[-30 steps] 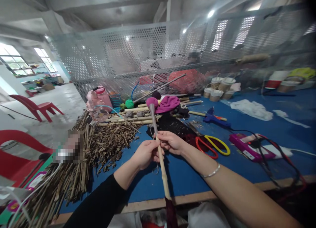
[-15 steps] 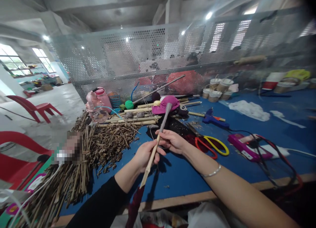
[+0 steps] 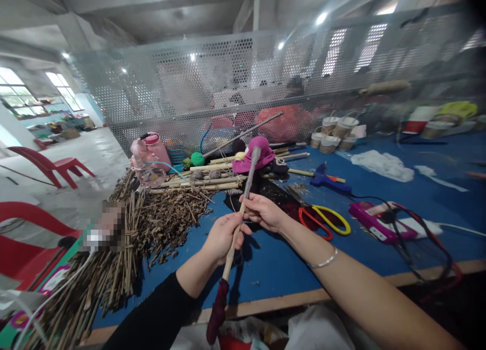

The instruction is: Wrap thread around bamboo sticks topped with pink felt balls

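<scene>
A pale wooden stick (image 3: 230,261) slants up between my hands over the blue table. Its upper part carries a grey wrapping (image 3: 252,170) with a thicker end, and its lower end has a dark red covering (image 3: 217,309). My left hand (image 3: 224,233) is closed round the bare wood. Just above it, the fingertips of my right hand (image 3: 264,212) pinch the stick near the lower edge of the grey wrapping. Beyond the stick's far end lies a bundle of magenta cloth (image 3: 261,152). Right of my hands are scissors (image 3: 328,221) with red and yellow handles.
Dried twigs (image 3: 131,249) are heaped at the left. Behind them stand a pink bottle (image 3: 155,150), a green yarn ball (image 3: 197,159) and pale sticks. To the right are a blue glue gun (image 3: 326,180), a magenta box (image 3: 379,223) with cables, and several wrapped cups (image 3: 330,135).
The stick has shifted slightly in my hands, its grey end a little higher and its dark red lower end more fully in view. Both hands keep their hold.
</scene>
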`<move>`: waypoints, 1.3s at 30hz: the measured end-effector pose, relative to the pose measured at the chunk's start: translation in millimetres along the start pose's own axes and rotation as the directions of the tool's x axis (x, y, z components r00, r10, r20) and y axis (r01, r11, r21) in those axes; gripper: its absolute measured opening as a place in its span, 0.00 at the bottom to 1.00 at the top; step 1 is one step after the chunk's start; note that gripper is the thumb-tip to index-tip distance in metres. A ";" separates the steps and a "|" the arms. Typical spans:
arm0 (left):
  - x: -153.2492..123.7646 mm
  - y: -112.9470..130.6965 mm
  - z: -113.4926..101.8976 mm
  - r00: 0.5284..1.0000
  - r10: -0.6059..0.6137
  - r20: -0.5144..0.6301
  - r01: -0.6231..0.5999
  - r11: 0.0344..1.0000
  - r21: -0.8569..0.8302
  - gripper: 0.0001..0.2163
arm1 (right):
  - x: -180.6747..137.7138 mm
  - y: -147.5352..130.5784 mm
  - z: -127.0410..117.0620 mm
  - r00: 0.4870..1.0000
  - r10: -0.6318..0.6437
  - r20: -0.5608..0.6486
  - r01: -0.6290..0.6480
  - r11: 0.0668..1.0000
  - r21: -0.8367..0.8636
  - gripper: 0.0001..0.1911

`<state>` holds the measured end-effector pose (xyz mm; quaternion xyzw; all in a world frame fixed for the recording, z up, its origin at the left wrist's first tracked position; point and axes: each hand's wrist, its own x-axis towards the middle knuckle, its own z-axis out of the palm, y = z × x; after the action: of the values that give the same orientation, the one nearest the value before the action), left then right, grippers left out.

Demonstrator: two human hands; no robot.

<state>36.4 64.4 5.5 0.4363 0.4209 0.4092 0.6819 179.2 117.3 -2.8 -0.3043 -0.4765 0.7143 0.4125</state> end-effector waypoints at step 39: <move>-0.1 -4.4 -9.9 0.964 0.186 -0.190 -0.102 0.918 0.384 0.15 | 4.8 2.5 -5.7 0.999 -0.015 -0.047 0.008 0.990 -0.138 0.15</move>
<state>28.0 65.6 -1.3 0.5386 0.5309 0.4179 0.5034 180.9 123.5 -7.4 -0.3463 -0.5166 0.6698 0.4057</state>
